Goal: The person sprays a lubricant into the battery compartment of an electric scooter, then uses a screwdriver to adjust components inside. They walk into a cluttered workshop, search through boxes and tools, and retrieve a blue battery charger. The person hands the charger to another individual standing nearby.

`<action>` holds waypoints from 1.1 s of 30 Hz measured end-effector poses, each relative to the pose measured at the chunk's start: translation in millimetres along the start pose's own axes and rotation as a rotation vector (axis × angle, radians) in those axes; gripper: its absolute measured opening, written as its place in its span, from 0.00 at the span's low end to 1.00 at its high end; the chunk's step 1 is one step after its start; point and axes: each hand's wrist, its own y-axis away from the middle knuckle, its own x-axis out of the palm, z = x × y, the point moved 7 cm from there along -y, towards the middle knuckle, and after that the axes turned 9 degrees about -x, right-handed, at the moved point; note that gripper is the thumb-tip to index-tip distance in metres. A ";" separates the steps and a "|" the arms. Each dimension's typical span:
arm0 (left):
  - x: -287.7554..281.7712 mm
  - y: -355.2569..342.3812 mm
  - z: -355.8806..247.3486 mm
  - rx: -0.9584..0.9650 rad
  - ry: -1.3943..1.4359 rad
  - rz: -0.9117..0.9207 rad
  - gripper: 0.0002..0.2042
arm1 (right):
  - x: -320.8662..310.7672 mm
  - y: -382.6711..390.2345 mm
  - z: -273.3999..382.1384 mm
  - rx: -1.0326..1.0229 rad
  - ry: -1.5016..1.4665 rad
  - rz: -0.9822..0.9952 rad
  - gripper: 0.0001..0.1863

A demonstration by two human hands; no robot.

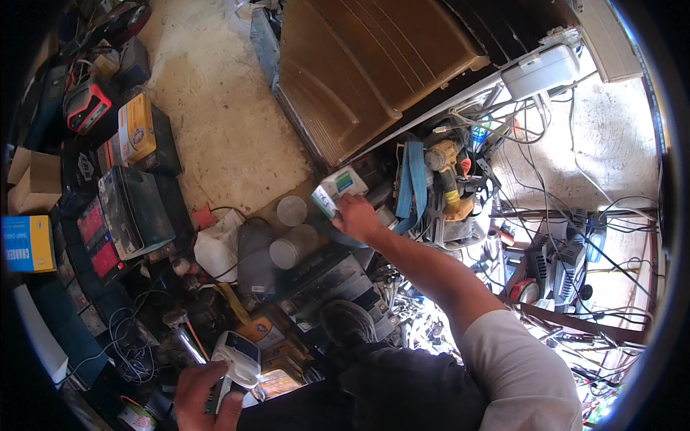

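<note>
At the lower left, my left hand (198, 395) is closed around the lower part of a white hand-held device (238, 357) with a dark rounded panel on its face. The kind of device does not show clearly. Above centre, my right hand (356, 218) grips the near edge of a small white box (341, 188) with green and blue markings. This box is tilted, by the lower corner of a large brown ribbed panel (359, 79). Close by on the left are a round translucent lid or cup (292, 211) and a pale cylindrical container (293, 246).
Car batteries (136, 212), a red-fronted charger (90, 106) and a blue-yellow box (29, 244) crowd the left. A yellow drill (444, 159), a blue strap (412, 179) and tangled cables lie right of my right hand. Scattered metal tools (431, 323) glare in sunlight. A shoe (348, 323) shows below.
</note>
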 end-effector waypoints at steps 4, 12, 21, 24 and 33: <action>18.4 -30.5 0.8 -0.105 0.046 0.295 0.23 | -30.9 -15.5 66.6 -0.217 -0.167 -0.085 0.11; 107.0 -168.6 70.3 -0.402 0.533 0.181 0.27 | -97.3 -5.7 220.5 -0.711 -0.150 -0.009 0.11; 57.5 -126.0 67.0 -0.060 0.461 -0.073 0.21 | -85.7 -32.6 169.4 0.351 -1.224 0.014 0.41; 53.7 -115.0 71.5 -0.039 0.421 -0.123 0.20 | -72.3 -39.8 204.0 0.507 -1.769 0.427 0.35; 56.1 -92.2 8.9 0.392 -0.529 -0.358 0.33 | -59.9 -27.4 226.2 0.368 -1.358 0.254 0.26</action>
